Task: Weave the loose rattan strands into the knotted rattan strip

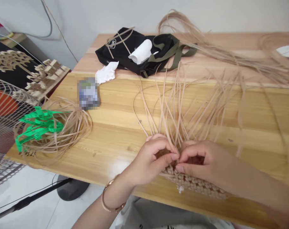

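Note:
A tan woven piece [199,184] with a knotted, beaded-looking texture lies at the table's near edge, and many long thin weaving strips [178,105] fan out from it toward the back. My left hand [156,156], with a bracelet at the wrist, pinches a strip between thumb and forefinger. Right beside it, my right hand [201,159] is closed in a pinch at the same spot, thumb against the weave. Both sets of fingertips nearly meet over the weave's upper left part. The strip's lower end is partly hidden by the fingers.
On the left lies a coil of strips [73,127] with green ribbon [39,124]. A black bag [125,47], crumpled tissue [107,72] and a blurred small packet [88,93] are farther back. More loose strips [230,57] lie back right. A wire fan guard [6,127] stands beside the table.

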The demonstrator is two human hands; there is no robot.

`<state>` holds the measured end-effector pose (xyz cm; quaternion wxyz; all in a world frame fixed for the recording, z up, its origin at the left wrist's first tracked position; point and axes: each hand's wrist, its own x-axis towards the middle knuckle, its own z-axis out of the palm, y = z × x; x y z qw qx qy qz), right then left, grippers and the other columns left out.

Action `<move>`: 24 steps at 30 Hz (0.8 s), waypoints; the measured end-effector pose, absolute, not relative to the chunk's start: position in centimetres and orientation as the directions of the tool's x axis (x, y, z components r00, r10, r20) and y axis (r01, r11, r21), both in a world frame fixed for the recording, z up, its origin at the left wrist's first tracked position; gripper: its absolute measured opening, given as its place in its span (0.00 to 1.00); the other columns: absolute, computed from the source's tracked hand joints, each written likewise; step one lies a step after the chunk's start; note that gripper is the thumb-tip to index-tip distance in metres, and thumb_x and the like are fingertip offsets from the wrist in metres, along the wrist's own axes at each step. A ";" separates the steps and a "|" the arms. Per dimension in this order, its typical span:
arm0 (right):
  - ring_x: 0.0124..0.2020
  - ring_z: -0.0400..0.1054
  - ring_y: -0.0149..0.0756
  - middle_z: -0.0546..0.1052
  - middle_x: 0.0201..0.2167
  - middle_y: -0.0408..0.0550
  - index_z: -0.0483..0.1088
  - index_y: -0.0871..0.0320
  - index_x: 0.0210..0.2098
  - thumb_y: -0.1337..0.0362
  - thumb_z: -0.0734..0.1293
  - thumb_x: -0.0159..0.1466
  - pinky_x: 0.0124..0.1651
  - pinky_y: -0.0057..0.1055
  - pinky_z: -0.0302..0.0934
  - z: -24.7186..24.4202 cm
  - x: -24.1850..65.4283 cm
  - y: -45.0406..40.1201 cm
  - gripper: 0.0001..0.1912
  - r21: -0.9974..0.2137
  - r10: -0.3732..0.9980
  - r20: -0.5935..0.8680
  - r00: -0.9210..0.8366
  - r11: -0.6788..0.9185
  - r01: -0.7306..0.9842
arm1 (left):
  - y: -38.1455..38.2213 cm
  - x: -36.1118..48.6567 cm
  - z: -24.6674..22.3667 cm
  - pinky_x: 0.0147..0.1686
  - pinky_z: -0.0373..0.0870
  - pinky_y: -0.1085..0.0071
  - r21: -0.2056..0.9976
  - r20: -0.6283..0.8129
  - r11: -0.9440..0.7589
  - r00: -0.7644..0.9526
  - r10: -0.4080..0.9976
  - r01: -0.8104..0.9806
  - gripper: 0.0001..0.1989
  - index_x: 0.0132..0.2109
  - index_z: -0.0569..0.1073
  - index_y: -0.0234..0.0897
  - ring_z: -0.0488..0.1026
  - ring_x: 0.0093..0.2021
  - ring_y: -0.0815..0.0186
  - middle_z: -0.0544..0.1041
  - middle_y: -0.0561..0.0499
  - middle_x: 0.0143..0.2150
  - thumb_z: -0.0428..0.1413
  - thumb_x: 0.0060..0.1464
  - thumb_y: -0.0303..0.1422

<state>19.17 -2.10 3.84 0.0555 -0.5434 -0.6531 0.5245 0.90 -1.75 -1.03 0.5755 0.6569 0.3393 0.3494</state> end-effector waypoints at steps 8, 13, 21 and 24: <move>0.22 0.60 0.27 0.68 0.22 0.39 0.71 0.56 0.21 0.65 0.66 0.61 0.26 0.27 0.52 4.0 18.9 -2.8 0.12 -0.732 0.809 -0.441 -0.388 -0.075 0.677 | -1.7 0.6 -0.5 0.46 0.60 0.64 0.982 0.103 -0.159 0.419 0.902 0.102 0.06 0.31 0.72 0.38 0.69 0.38 0.66 0.74 0.52 0.32 0.56 0.58 0.29; 0.22 0.61 0.27 0.68 0.23 0.38 0.73 0.53 0.25 0.64 0.65 0.63 0.25 0.28 0.51 4.0 18.9 -3.8 0.11 -0.755 0.852 -0.384 -0.356 -0.067 0.653 | -1.3 0.5 -0.5 0.45 0.62 0.64 0.987 0.070 -0.119 0.386 0.920 0.105 0.06 0.31 0.72 0.37 0.69 0.37 0.66 0.74 0.52 0.32 0.57 0.57 0.31; 0.24 0.64 0.29 0.70 0.25 0.40 0.73 0.53 0.27 0.64 0.64 0.64 0.27 0.29 0.54 3.3 19.4 -3.8 0.09 -0.805 0.833 -0.370 -0.412 -0.066 0.589 | -1.4 -0.6 1.0 0.50 0.62 0.61 0.953 0.046 -0.191 0.511 0.858 0.235 0.03 0.36 0.77 0.39 0.72 0.43 0.62 0.77 0.50 0.36 0.59 0.56 0.32; 0.24 0.63 0.29 0.70 0.26 0.40 0.74 0.53 0.28 0.63 0.64 0.64 0.26 0.28 0.53 3.2 19.4 -3.9 0.09 -0.819 0.847 -0.346 -0.403 -0.064 0.570 | -2.1 -1.8 1.3 0.57 0.59 0.57 0.909 0.087 -0.307 0.592 0.801 0.282 0.10 0.42 0.77 0.40 0.68 0.53 0.58 0.77 0.48 0.45 0.63 0.51 0.34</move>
